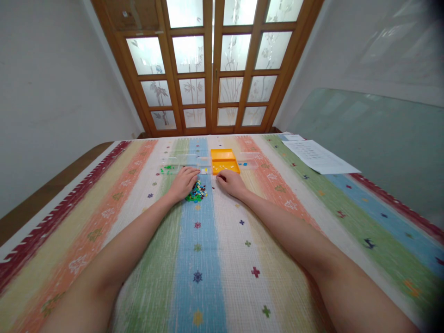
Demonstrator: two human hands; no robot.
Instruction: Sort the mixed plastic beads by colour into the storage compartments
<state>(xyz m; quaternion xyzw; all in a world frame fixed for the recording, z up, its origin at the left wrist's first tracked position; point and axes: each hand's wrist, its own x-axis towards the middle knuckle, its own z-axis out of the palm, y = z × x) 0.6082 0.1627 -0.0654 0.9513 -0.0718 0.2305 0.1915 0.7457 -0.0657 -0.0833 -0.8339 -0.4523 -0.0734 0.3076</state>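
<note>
My left hand (183, 183) lies with its fingers stretched out, at the upper left edge of a pile of small mixed-colour pieces (197, 193) in green, blue, white, yellow and dark tones. My right hand (230, 182) is closed, thumb and fingers drawn together just in front of an orange box (237, 163). Whatever its fingers may hold is hidden. The orange box stands open with its lid tipped back, and some pale pieces (222, 167) lie in it. Beyond my left hand, a transparent box (178, 159) has green pieces (168, 168) in it, with yellow ones nearer the orange box.
Right of the orange box is another transparent box (252, 160) with blue pieces (244, 164). Printed paper sheets (321, 158) lie at the table's far right. A striped, patterned cloth (208, 259) covers the table. Wooden glass-paned doors (212, 69) stand behind it.
</note>
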